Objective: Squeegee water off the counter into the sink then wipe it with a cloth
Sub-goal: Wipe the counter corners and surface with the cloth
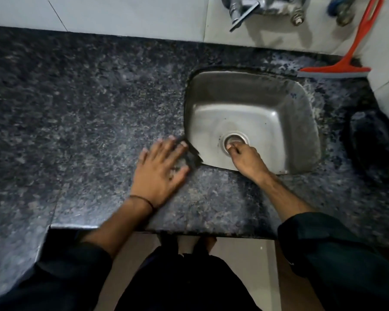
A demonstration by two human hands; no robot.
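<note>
My left hand point(161, 170) lies flat on the dark speckled granite counter point(76, 113), fingers spread, at the sink's front left corner. A small dark patch point(192, 156) under its fingertips juts over the sink edge; I cannot tell if it is cloth. My right hand point(245, 157) reaches down into the steel sink point(267, 95), fingertips bunched together on the round drain point(235, 138). Whether they pinch anything is hidden. A red squeegee point(337, 69) with a grey blade stands at the back right, its handle leaning on the wall.
Taps point(245, 10) stick out of the white tiled wall above the sink. A dark round object point(371, 142) sits on the counter to the right of the sink. The counter's front edge steps back at the lower left. Wet sheen shows around the sink rim.
</note>
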